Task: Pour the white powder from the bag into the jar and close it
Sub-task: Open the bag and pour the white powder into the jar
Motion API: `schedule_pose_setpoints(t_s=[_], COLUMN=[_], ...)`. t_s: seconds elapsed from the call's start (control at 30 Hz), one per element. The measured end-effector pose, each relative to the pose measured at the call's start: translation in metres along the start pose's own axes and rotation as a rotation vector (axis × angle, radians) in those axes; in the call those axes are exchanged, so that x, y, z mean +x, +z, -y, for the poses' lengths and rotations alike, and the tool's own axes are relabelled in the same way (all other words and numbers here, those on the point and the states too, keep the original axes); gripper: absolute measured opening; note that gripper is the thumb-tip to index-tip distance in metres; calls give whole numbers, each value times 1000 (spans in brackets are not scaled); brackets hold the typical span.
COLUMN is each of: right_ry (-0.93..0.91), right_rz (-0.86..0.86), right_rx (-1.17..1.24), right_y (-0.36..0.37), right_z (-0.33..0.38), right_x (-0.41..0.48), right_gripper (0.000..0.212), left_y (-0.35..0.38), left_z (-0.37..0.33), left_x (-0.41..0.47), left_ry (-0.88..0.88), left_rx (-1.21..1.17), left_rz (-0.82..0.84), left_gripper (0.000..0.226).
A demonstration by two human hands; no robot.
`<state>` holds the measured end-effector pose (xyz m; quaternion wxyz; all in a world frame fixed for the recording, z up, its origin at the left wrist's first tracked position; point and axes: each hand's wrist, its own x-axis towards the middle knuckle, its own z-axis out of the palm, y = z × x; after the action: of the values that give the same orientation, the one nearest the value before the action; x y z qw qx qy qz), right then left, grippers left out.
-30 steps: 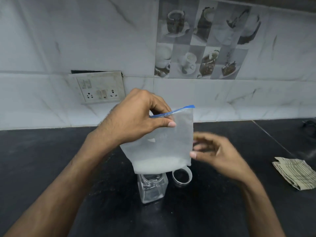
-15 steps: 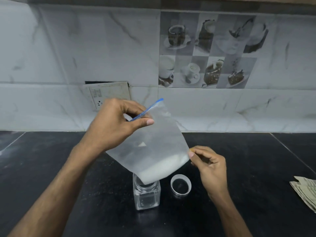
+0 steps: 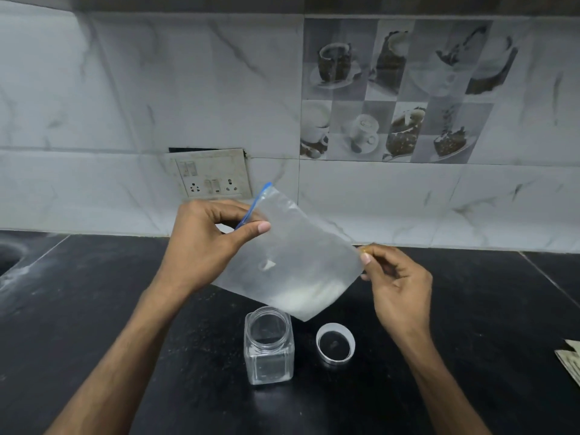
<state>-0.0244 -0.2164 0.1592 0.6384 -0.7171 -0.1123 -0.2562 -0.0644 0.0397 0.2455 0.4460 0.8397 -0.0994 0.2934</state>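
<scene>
A clear zip bag (image 3: 292,252) with a blue seal strip hangs tilted above the black counter (image 3: 94,309). White powder (image 3: 309,298) lies in its lowest corner. My left hand (image 3: 207,243) pinches the bag at the blue strip. At the bag's right corner my right hand (image 3: 395,284) pinches its edge. Just below the bag's low corner stands a clear square jar (image 3: 269,348), upright and open, with a thin white layer at its bottom. The jar's white lid (image 3: 335,342) lies beside it on the right, open side up.
A folded cloth (image 3: 569,359) lies at the right edge of the counter. A sink rim (image 3: 9,255) shows at the far left. A switch and socket plate (image 3: 213,177) is on the tiled wall behind the bag.
My right hand came in and took the bag's right corner, lifting it. The bag tilted further, so the powder slid into one low corner. The jar and lid stayed put.
</scene>
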Motion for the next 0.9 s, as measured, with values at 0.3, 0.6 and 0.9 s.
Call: schedule_pose_setpoints(t_s=[0.3, 0.6, 0.9], right_ry=[-21, 165, 151], right_rz=[-9, 82, 248], right_rx=[74, 158, 5], right_y=[-10, -21, -21], right_z=[5, 2, 2], right_x=[10, 18, 21], right_gripper=[38, 75, 44], left_y=[9, 15, 17], left_z=[8, 14, 13], left_x=[2, 0, -1], left_ry=[-22, -33, -39], left_rx=[-14, -63, -69], left_rz=[3, -3, 24], left_gripper=[8, 5, 11])
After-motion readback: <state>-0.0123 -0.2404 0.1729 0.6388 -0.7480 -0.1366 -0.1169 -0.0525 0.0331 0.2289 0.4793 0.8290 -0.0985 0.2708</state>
